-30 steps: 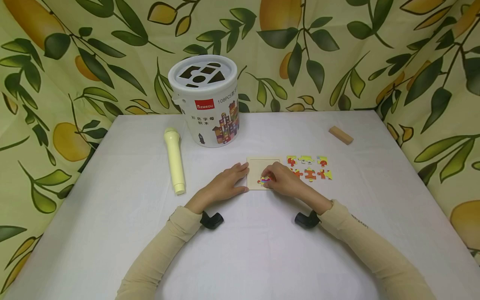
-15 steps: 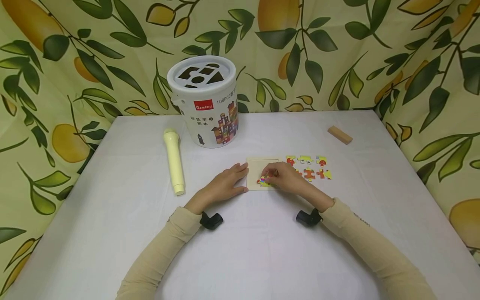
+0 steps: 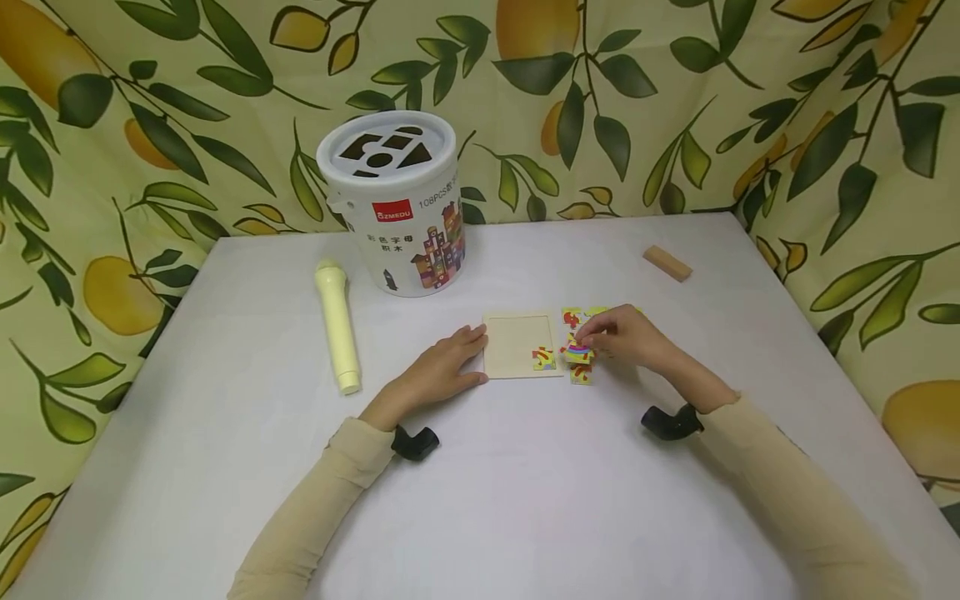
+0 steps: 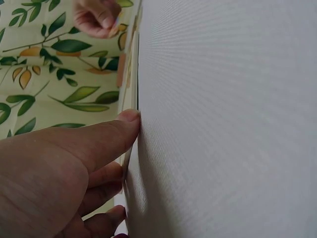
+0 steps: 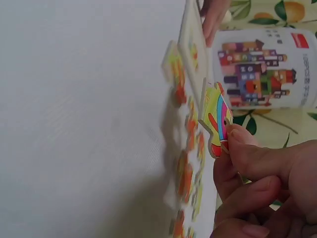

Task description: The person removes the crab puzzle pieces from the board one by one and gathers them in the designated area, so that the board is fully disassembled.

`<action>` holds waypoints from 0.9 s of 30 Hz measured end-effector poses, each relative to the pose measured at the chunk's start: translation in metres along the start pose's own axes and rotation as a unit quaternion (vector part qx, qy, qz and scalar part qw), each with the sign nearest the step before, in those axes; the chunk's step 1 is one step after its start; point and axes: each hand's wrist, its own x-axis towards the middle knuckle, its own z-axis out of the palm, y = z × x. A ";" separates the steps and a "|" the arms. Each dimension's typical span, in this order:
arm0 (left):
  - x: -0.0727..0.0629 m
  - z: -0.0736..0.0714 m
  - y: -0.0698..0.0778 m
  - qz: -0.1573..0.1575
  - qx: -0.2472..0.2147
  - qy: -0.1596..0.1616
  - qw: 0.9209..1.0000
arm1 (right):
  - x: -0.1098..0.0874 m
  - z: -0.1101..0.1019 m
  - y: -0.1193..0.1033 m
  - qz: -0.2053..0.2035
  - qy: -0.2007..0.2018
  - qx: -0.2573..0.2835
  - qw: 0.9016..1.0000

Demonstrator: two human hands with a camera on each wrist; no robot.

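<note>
My left hand (image 3: 446,367) rests at the left edge of a flat wooden puzzle tray (image 3: 510,337), thumb and fingertips touching its rim. One yellow-and-red puzzle piece (image 3: 543,359) lies in the tray's lower right corner. Just right of the tray, my right hand (image 3: 628,335) pinches another puzzle piece (image 5: 218,116), yellow with pink and blue stripes, between thumb and fingers. It is held tilted above the loose puzzle pieces (image 3: 581,374), several of which lie on the table, partly hidden under this hand.
Behind the tray stands a white block bucket (image 3: 397,208) with shaped holes in its lid. A pale yellow toy microphone (image 3: 338,325) lies to the left. At the back right is a small wooden block (image 3: 667,263). Patterned cloth (image 3: 562,100) hangs behind the table.
My right hand has moved right, off the tray, carrying the striped puzzle piece. The piece in the tray's lower right corner now shows. My left hand stays at the tray's edge.
</note>
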 end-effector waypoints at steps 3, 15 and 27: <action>-0.002 -0.001 -0.003 -0.005 -0.002 0.004 1.000 | -0.012 -0.010 0.012 0.025 -0.005 -0.021 0.999; -0.006 -0.003 -0.005 0.019 -0.006 0.018 1.000 | -0.028 -0.005 0.013 -0.019 0.018 -0.098 0.995; -0.002 0.001 -0.003 0.025 -0.010 0.012 1.000 | -0.006 0.002 -0.020 -0.070 0.012 -0.087 0.994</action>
